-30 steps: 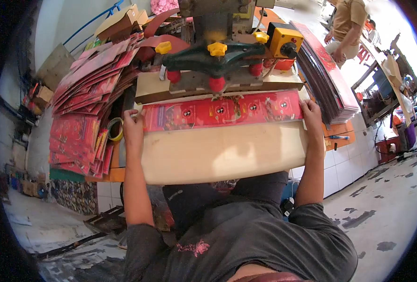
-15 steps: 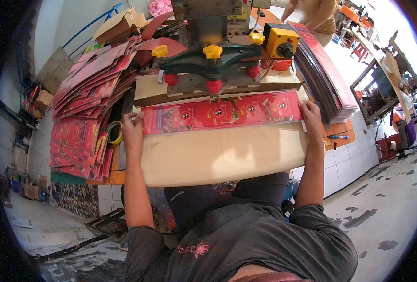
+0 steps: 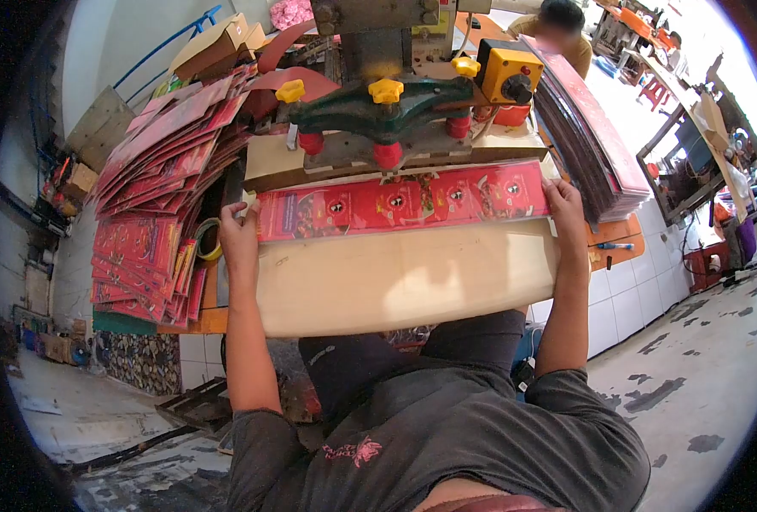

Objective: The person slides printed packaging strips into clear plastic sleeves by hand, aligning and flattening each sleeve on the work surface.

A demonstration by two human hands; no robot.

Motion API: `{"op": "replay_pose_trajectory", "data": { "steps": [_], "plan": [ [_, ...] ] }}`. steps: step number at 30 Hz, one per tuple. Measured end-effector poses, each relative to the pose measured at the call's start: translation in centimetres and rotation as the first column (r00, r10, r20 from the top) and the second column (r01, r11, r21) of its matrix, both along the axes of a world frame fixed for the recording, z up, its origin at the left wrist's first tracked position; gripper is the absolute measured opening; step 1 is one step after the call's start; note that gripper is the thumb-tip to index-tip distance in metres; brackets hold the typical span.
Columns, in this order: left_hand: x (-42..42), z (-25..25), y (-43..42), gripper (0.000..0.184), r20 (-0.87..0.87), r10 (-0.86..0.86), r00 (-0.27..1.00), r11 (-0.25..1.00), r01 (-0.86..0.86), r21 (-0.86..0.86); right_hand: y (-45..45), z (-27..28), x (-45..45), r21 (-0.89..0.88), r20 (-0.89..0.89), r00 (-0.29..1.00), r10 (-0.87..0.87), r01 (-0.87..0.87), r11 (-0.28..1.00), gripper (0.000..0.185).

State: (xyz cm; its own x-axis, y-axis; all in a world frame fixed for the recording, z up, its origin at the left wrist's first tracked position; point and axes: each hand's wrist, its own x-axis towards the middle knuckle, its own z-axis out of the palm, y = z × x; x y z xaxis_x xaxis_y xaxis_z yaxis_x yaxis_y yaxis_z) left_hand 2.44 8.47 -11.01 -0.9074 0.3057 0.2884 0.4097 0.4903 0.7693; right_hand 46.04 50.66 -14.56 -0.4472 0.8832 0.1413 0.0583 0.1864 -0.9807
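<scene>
A long red printed sheet (image 3: pixel 365 207) with pictures of food lies across a pale, smooth board (image 3: pixel 344 282), under the front of a press. My left hand (image 3: pixel 240 229) pinches the sheet's left end, with the fingers closed at its edge. At the opposite end, my right hand (image 3: pixel 565 205) grips the right edge between thumb and fingers. Just behind the sheet stands the press head (image 3: pixel 378 119), a green bracket with yellow star knobs and red collars. Its lower bar is above the sheet's far edge; I cannot tell whether they touch.
Fanned red printed sheets (image 3: pixel 169 141) are heaped on the left, beside a yellow tape roll (image 3: pixel 210 241). A tall stack of long sheets (image 3: pixel 591 136) is at the right, near a blue pen (image 3: pixel 614 246). A yellow control box (image 3: pixel 510 75) adjoins the press. Another person (image 3: pixel 557 34) is behind.
The red sheet has shifted very slightly away from me, toward the press, with both hands still at its ends. The other person has bent down at the back right.
</scene>
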Motion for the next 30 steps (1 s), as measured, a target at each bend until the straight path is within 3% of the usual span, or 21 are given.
{"op": "replay_pose_trajectory", "data": {
  "steps": [4,6,12,16,22,24,30],
  "plan": [
    [-1.5,-1.8,0.0,0.043,-0.122,-0.026,0.992,0.991,0.041,0.124,-0.6,0.8,-0.1,-0.019,-0.022,1.000,-0.011,0.011,1.000,0.034],
    [-1.5,-1.5,-0.1,0.044,-0.088,0.006,0.996,1.000,-0.006,-0.002,-1.1,1.7,-0.1,0.010,0.095,0.995,-0.039,0.038,0.999,0.036],
    [-0.3,0.1,0.0,0.052,-0.111,-0.036,0.993,0.993,0.023,-0.117,-0.7,1.1,-0.3,0.065,0.132,0.990,-0.050,0.042,0.997,0.038],
    [-0.6,-0.5,0.0,0.051,-0.125,-0.071,0.990,0.997,0.069,-0.022,-0.6,0.5,-0.5,0.095,0.113,0.991,-0.071,0.060,0.994,0.038],
    [0.4,0.5,-0.2,0.037,0.018,-0.033,0.999,0.990,0.035,-0.135,-0.5,0.2,-0.5,0.082,0.143,0.984,-0.106,0.095,0.992,0.038],
    [0.1,-0.1,0.0,0.043,-0.078,-0.030,0.997,0.999,0.029,-0.018,-0.4,0.3,-0.4,0.048,0.075,0.995,-0.064,0.061,0.997,0.036],
    [-1.9,-1.6,-0.5,0.047,-0.019,-0.098,0.995,0.995,0.098,0.010,-0.5,0.6,0.0,-0.023,0.083,0.995,-0.056,0.059,0.998,0.031]
  ]
}}
